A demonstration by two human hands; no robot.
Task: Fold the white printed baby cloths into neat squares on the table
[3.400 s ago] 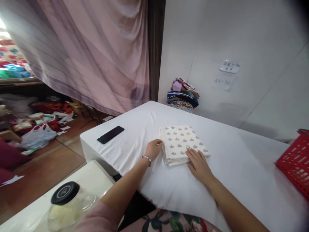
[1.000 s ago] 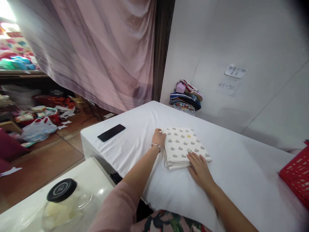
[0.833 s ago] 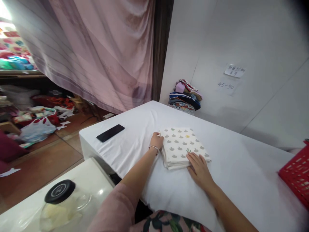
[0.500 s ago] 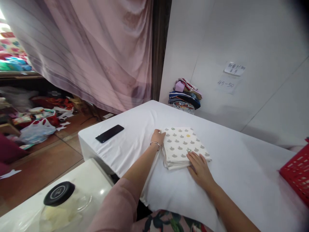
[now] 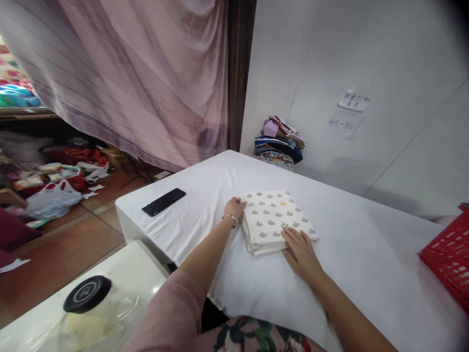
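Observation:
A folded white cloth point(image 5: 269, 212) printed with grey duck-like shapes, plus a few green and yellow ones, lies in several layers on the white-covered table point(image 5: 366, 264). At its left edge is my left hand point(image 5: 235, 208), wearing a bracelet, with its fingers curled and the thumb against the cloth's side. Part of those fingers is hidden from view. My right hand point(image 5: 301, 252) rests on the near right corner of the cloth, palm down, with the fingers stretched out over the top layer.
A black phone point(image 5: 164, 202) lies on the table's left part. Beyond the far edge rises a stack of folded clothes point(image 5: 279, 142) by the wall. A red plastic basket point(image 5: 449, 249) stands at the right. Lower left, a black-lidded clear jar point(image 5: 88, 293) sits on a white surface.
The view has shifted slightly. My left hand has slid a little left along the cloth's edge. My right hand stays flat on the near right corner.

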